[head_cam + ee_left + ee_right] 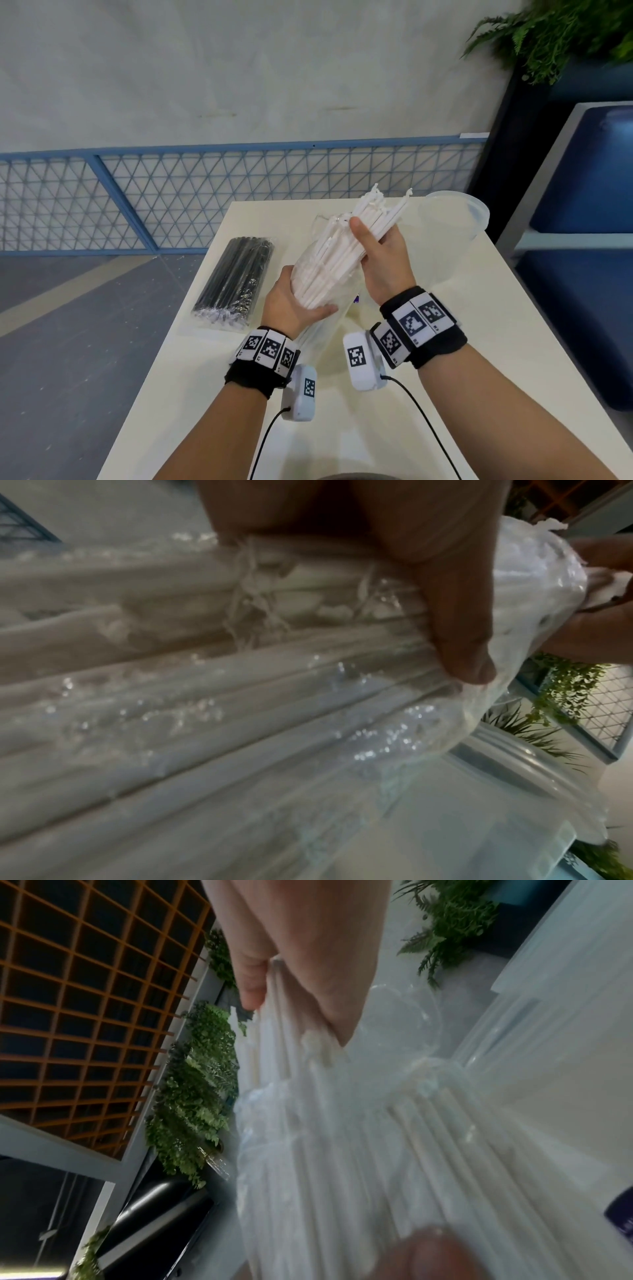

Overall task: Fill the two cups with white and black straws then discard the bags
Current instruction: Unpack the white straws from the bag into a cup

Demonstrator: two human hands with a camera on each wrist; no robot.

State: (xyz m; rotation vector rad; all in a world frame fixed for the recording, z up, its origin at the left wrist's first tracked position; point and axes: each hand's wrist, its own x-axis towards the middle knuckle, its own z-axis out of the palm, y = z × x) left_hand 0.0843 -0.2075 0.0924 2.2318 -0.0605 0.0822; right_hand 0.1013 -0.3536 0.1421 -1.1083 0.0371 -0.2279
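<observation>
At the far left the grey floor [68, 308] ran up to a low blue mesh fence [171, 198] set against a pale wall [239, 68]. A cream table [445, 342] stood in front of it, and on its left part lay a sealed clear bag of black straws [236, 281], flat on the surface. Just right of that, the left hand [291, 301] was wrapped around the lower part of a clear bag [308, 246] of white straws [329, 267], held tilted above the table. The right hand [380, 260] gripped the upper part of the same bundle, thumb across it, where the straw ends stuck out of the bag's open mouth. Behind that hand a clear plastic cup [469, 219] stood at the table's far right corner. Further right were a dark planter with ferns [555, 34] and a blue padded seat [589, 171].
</observation>
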